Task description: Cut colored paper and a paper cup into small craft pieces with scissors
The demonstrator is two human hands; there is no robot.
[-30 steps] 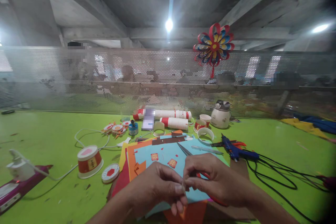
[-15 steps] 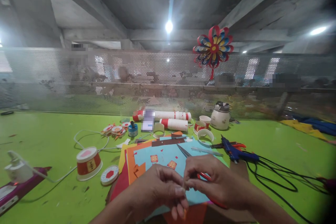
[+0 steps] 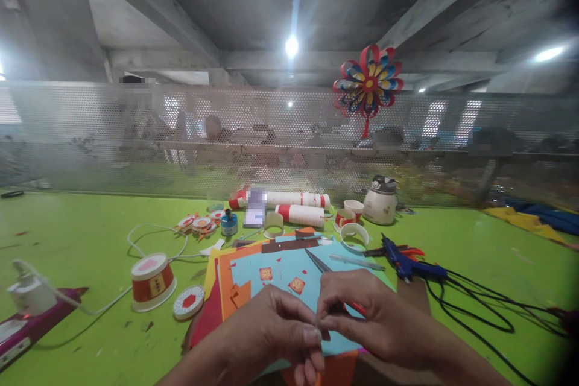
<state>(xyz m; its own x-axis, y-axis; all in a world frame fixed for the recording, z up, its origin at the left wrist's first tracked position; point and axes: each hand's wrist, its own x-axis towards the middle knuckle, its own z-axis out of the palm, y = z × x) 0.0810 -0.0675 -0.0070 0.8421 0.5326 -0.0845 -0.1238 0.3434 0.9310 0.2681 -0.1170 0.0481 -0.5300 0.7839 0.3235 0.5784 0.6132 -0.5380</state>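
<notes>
My left hand (image 3: 284, 332) and my right hand (image 3: 362, 313) meet at the fingertips over a pile of coloured paper. Each is closed in a pinch at the same spot. What lies between the fingers is too small and too covered to name. Under my right hand are scissors (image 3: 318, 260), blades pointing away and red handle partly hidden. Blue paper (image 3: 253, 286) tops the pile, with a small red-and-gold square (image 3: 297, 285) and another square (image 3: 265, 274) on it. Orange paper (image 3: 339, 368) shows below my hands.
At left stand a red-and-white paper cup (image 3: 154, 291), a round white disc (image 3: 189, 302) and a power strip (image 3: 45, 321). A blue glue gun (image 3: 409, 262) with black cables lies at right. Behind are stacked cups (image 3: 301, 215), a phone (image 3: 254, 208), a jar (image 3: 380, 200) and a mesh partition (image 3: 253, 163).
Both hands stay together over the paper, with only small finger shifts. My right hand now covers more of the red scissor handle. Everything else on the table stays put.
</notes>
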